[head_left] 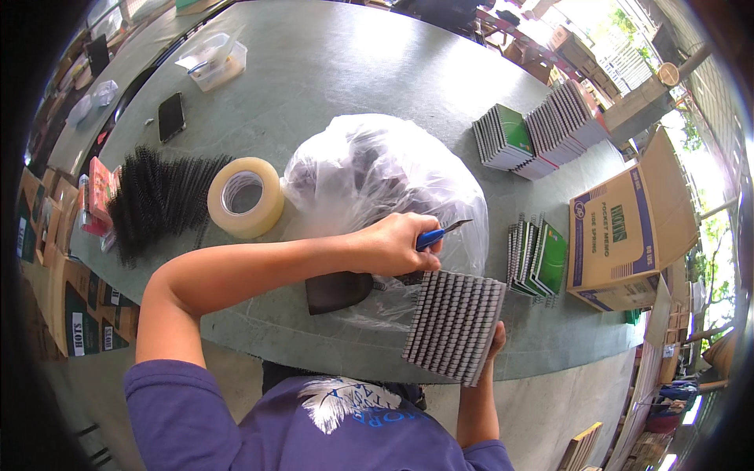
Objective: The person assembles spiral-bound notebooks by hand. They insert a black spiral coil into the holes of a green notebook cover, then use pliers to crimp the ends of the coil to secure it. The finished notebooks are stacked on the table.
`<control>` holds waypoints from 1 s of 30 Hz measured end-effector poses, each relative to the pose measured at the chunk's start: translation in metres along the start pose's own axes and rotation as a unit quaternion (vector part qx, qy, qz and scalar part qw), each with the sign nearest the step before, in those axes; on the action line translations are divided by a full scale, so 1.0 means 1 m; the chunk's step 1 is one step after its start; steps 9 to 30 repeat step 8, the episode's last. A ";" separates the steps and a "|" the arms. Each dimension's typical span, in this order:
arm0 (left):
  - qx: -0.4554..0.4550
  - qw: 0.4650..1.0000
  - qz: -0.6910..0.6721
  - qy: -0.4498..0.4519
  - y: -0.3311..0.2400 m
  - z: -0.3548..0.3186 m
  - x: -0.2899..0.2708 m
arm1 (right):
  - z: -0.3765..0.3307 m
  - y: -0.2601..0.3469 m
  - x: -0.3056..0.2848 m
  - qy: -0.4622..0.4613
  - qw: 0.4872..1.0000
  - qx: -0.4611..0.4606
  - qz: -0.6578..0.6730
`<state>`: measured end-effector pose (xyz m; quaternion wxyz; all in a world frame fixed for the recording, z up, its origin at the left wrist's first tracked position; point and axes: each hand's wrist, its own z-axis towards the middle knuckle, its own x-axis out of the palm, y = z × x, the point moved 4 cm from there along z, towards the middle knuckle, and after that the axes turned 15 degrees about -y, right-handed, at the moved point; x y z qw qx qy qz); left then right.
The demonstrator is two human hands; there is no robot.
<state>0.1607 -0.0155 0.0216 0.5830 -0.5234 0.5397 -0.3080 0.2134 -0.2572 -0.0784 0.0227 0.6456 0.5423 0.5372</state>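
Observation:
A stack of spiral-bound notebooks (454, 326), its rows of wire coils facing up, is tilted near the table's front edge. My right hand (496, 342) grips the stack's right side, most of its fingers hidden behind it. Across my front reaches the left arm. My left hand (397, 245) is closed around a blue-handled tool (430, 239) with a thin dark pointed tip; its exact kind is unclear. That hand is just above the stack's upper left corner. Beyond it sits a large translucent plastic bag (385, 169) with dark contents. A dark flat piece (338, 293) lies below my left forearm.
Left of the bag are a tape roll (247, 196), black spiral coils (161, 200), a phone (171, 117) and a plastic tub (217, 64). To the right stand green notebooks (542, 255), more notebook stacks (561, 122) and an open cardboard carton (620, 231).

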 end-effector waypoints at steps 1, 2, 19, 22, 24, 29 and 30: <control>0.024 0.999 0.027 0.000 -0.010 -0.003 -0.005 | 0.001 0.002 0.000 0.044 0.999 0.028 0.001; 0.029 0.997 0.062 -0.019 -0.012 -0.002 -0.009 | -0.001 0.003 -0.003 0.039 0.999 0.010 -0.015; -0.195 0.963 -0.011 0.188 0.017 -0.020 -0.007 | 0.011 -0.003 -0.048 -0.016 0.997 -0.017 0.069; -0.195 0.963 -0.011 0.188 0.017 -0.020 -0.007 | 0.011 -0.003 -0.048 -0.016 0.997 -0.017 0.069; -0.195 0.963 -0.011 0.188 0.017 -0.020 -0.007 | 0.011 -0.003 -0.048 -0.016 0.997 -0.017 0.069; -0.195 0.963 -0.011 0.188 0.017 -0.020 -0.007 | 0.011 -0.003 -0.048 -0.016 0.997 -0.017 0.069; -0.195 0.963 -0.011 0.188 0.017 -0.020 -0.007 | 0.011 -0.003 -0.048 -0.016 0.997 -0.017 0.069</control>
